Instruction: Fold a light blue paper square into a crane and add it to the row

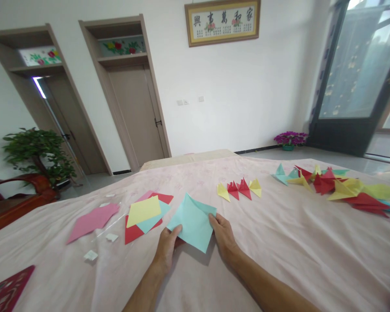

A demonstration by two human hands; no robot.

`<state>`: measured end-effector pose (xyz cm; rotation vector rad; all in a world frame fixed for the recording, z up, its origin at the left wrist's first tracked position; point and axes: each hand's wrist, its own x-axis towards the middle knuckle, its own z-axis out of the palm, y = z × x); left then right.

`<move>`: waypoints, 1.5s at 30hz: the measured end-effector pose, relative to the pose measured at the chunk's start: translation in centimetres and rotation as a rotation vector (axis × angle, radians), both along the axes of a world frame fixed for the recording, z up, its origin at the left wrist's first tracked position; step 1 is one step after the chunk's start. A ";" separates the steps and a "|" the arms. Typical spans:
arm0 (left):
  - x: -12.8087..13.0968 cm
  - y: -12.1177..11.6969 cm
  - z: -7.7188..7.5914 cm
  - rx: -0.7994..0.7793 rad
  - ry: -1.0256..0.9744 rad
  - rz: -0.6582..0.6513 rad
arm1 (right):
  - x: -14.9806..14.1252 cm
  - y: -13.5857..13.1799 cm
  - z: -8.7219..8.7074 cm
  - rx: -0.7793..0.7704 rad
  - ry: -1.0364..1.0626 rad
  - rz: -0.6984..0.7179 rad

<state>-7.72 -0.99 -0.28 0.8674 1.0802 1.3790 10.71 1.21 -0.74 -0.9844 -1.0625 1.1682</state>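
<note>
The table (289, 247) wears a creased, pale pink cloth. Clock positions from the middle of its near edge: 9 – flat red patterned piece (10, 289); 10 – pink paper (92, 222), white scraps (91, 255); 11, overlapping coloured sheets (144, 211); 1, four paper birds (243, 190) in a row; 2, heaped paper birds (344, 188).

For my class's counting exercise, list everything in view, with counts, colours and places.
Held sheet: one, light blue, centre
Loose sheets: several, yellow, light blue, red, pink, left
Pink paper: count unclear, pink, farther left
White scraps: several, white, near pink paper
Folded row: four, red and yellow, right of centre
Folded heap: count unclear, mixed colours, right
Flat item: one, dark red, lower left corner
Tablecloth: one, pale pink, foreground
Chair: one, reddish brown, left
Plant: one, green, left background
Flowers: one pot, purple, right background
Wooden doors: two, brown, left
Glazed door: one, dark frame, right
Picture: one, gold frame, upper centre
Wall plates: three, white, centre
Left hand: one, sheet's left
Right hand: one, sheet's right
</note>
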 end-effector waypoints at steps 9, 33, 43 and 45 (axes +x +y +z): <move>-0.5 0.5 -0.2 0.009 -0.048 -0.019 | 0.4 0.4 -0.3 -0.093 0.104 0.007; -0.7 0.4 -0.6 0.026 -0.023 -0.058 | 0.6 0.1 -0.1 -0.136 0.149 0.041; -0.9 0.5 -0.7 0.015 -0.042 -0.058 | 0.9 0.5 -0.8 -0.135 0.110 0.032; -0.9 0.5 -0.7 0.016 -0.050 -0.064 | 1.0 0.4 -0.8 -0.133 0.109 0.031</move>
